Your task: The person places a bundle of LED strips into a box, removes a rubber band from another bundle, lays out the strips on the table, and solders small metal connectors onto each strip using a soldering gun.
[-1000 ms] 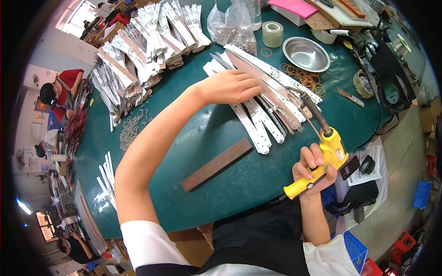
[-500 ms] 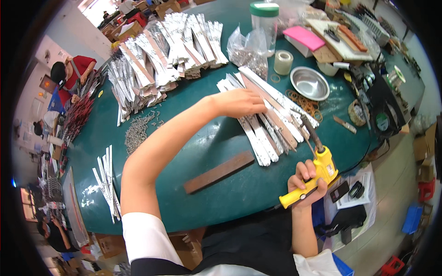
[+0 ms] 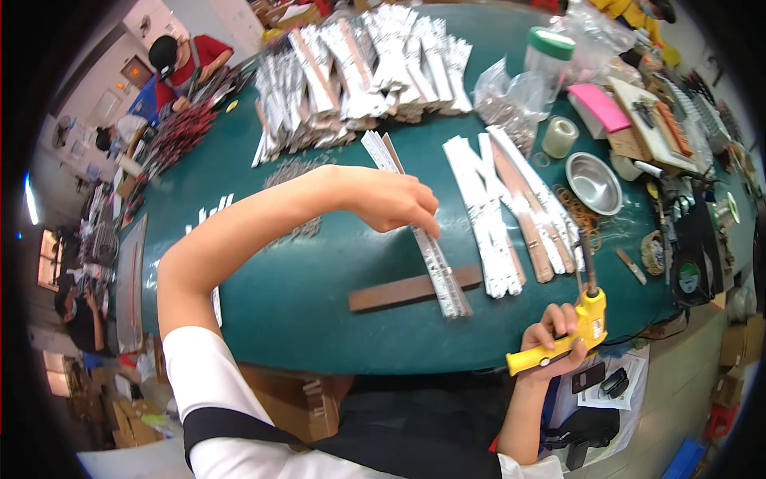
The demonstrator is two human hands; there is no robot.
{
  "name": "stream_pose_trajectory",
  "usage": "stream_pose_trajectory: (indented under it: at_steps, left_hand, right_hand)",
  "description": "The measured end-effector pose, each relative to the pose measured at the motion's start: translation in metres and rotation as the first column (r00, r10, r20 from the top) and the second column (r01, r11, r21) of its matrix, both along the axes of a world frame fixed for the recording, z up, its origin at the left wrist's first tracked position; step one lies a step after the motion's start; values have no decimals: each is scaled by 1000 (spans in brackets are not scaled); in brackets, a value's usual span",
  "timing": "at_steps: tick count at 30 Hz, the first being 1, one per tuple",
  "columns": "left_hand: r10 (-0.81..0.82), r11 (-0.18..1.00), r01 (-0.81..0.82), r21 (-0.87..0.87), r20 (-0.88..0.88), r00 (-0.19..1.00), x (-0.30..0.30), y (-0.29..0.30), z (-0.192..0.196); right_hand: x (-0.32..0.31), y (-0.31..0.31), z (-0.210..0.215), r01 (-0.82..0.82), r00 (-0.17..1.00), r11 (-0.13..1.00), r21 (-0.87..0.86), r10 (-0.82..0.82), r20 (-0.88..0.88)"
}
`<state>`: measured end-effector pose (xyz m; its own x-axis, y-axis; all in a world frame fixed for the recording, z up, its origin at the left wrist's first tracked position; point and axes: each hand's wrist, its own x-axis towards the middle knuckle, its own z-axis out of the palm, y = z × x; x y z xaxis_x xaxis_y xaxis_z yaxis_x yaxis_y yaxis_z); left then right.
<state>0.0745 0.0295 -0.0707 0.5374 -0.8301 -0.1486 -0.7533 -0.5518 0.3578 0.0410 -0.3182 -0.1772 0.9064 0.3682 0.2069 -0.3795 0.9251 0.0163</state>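
My left hand [image 3: 391,201] is closed round a few long, thin white strips [image 3: 437,275], their ends showing on both sides of my fingers. The near end of these strips passes over a brown bar [image 3: 375,297] on the green table; whether they touch it I cannot tell. In my right hand [image 3: 553,339] is a yellow pistol-shaped soldering gun [image 3: 592,323], its dark tip pointing away from me. Between my hands and farther off lies a loose bunch of white and brown strips [image 3: 487,227], some close to the soldering gun's tip.
Large stacks of strips [image 3: 391,60] fill the back of the table [image 3: 319,339]. Small metal parts [image 3: 307,172] lie beyond my left forearm. To the right are a steel bowl [image 3: 594,184], rubber bands [image 3: 580,209], a tape roll [image 3: 560,136] and a green-lidded jar [image 3: 549,56]. A co-worker [image 3: 191,64] sits far left.
My left hand has drawn a few strips away from the bunch, leftward to over the brown bar. The view has shifted; my right hand still holds the soldering gun.
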Motion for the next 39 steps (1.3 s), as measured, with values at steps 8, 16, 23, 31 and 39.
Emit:
stream_pose_trajectory:
  at_steps: [8,16,23,31,39]
  left_hand:
    - [255,962,-210,-172,308,917,-44,10,-57]
    - [524,838,-523,-155,-38,851,-118,-43,-61]
    - [485,692,-529,-491,-227,845,-144,-2,-71]
    - [648,710,-612,-348,-19,762,-128,-38,-72]
    - [625,780,-557,-285,373,685,-97,-10,-51]
  right_hand:
    - [1,1,-6,51,999,997,-53,-50,15]
    - [1,3,-4,27,1000,998,-57,-26,16]
    - [0,2,-5,5,1000,997,-79,-4,17]
    - [0,3,-4,-3,1000,996,-95,3,9]
    - [0,2,-4,-5,1000,994,-107,8,22]
